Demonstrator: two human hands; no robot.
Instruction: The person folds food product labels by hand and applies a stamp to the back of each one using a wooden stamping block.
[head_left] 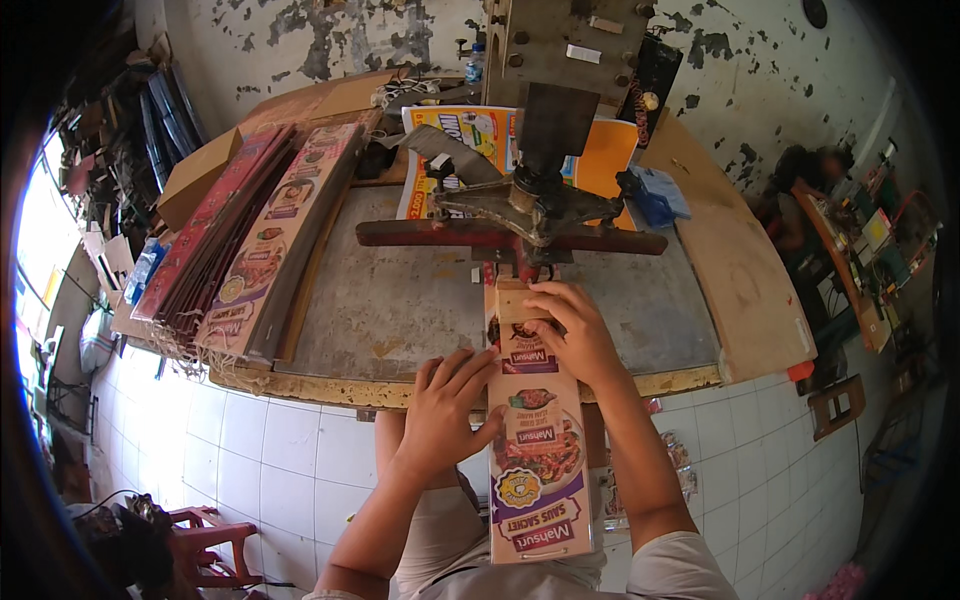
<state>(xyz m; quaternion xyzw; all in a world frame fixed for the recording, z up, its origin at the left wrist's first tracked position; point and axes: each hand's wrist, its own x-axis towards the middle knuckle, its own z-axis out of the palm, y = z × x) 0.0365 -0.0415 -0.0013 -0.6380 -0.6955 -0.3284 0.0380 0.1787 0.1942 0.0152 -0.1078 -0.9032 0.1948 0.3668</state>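
Note:
A long printed cardboard strip, pink and purple with food pictures, runs from my lap over the table edge to beneath a hand press. On the strip's far part sits a small light wooden block, just under the press's red tip. My right hand closes on the block, with the index finger along its top and the thumb at its near side. My left hand rests against the strip's left edge, fingers stretched and somewhat apart, thumb lower down touching that edge.
Stacked printed strips and dark red folded ones lie on the left. Behind the press are colourful printed sheets and a blue plastic packet. A brown board covers the right side. A red stool stands on the floor.

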